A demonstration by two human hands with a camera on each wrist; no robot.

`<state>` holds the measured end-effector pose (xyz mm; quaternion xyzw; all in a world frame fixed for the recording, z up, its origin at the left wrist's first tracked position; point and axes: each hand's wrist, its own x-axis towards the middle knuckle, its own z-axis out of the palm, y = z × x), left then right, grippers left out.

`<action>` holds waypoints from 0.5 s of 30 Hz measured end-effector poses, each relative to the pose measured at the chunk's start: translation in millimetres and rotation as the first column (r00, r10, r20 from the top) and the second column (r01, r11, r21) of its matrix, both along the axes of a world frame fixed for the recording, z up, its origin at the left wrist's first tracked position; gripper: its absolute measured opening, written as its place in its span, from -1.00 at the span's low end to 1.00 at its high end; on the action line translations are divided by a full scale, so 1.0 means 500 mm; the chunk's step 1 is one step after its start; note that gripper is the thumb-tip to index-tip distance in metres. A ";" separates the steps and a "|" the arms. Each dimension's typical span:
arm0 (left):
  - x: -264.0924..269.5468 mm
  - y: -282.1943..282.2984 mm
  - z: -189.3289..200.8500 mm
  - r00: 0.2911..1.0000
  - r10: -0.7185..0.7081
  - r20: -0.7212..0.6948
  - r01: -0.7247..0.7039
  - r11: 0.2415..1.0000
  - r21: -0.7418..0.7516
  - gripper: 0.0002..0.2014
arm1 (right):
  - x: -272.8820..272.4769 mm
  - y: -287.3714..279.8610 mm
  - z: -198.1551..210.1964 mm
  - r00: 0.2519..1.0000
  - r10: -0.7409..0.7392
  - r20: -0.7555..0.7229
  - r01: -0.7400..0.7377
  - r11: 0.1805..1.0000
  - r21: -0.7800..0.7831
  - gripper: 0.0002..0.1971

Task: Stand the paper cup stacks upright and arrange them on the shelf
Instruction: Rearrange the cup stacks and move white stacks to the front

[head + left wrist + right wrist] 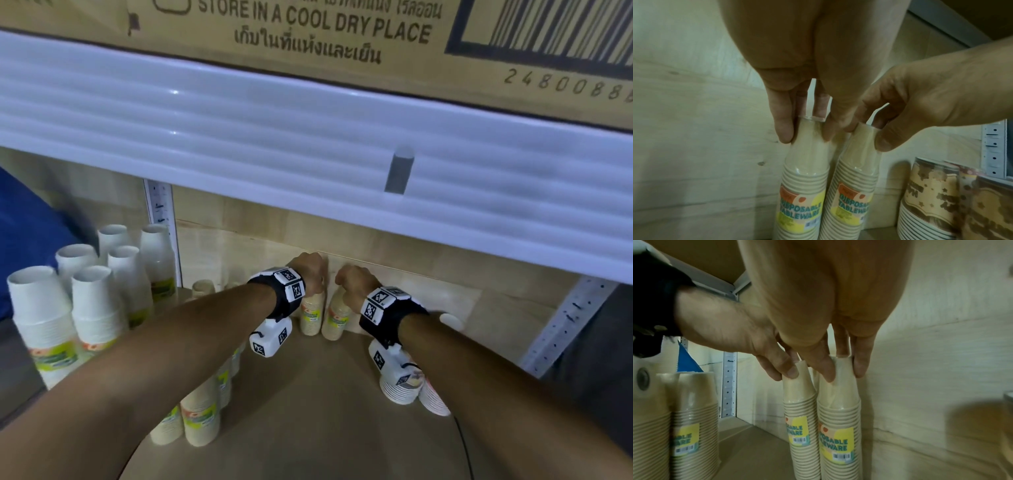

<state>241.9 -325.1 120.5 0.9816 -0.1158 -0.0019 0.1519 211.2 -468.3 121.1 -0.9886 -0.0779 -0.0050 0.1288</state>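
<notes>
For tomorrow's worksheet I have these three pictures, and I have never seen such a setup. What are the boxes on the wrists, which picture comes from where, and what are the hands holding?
There is no machine: a person works with bare hands. The white boxes are cameras, such as the left wrist camera; a third sits on the head. The wide picture comes from the head, looking down both arms into a shelf. The other two look along each hand at its fingers. The left hand grips the top of the left stack of wrapped beige paper cups; the right hand grips the right stack beside it. Both stand upright on the shelf board. White cup stacks stand further left, patterned cups to the right.
</notes>
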 end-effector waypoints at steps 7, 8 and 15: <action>0.016 0.009 -0.015 0.996 -0.052 -0.070 0.051 0.998 -0.027 -0.68 | 0.022 0.011 -0.030 0.999 -0.031 0.008 0.031 0.997 0.074 -0.54; 0.013 0.010 -0.016 0.996 -0.046 -0.079 0.040 0.996 -0.078 -0.67 | 0.023 0.013 -0.032 0.999 -0.036 0.005 0.036 0.996 0.086 -0.52; 0.010 0.015 -0.003 0.998 -0.047 -0.030 0.042 0.985 -0.169 -0.75 | 0.022 0.013 -0.033 0.999 -0.013 0.050 0.007 0.991 0.133 -0.46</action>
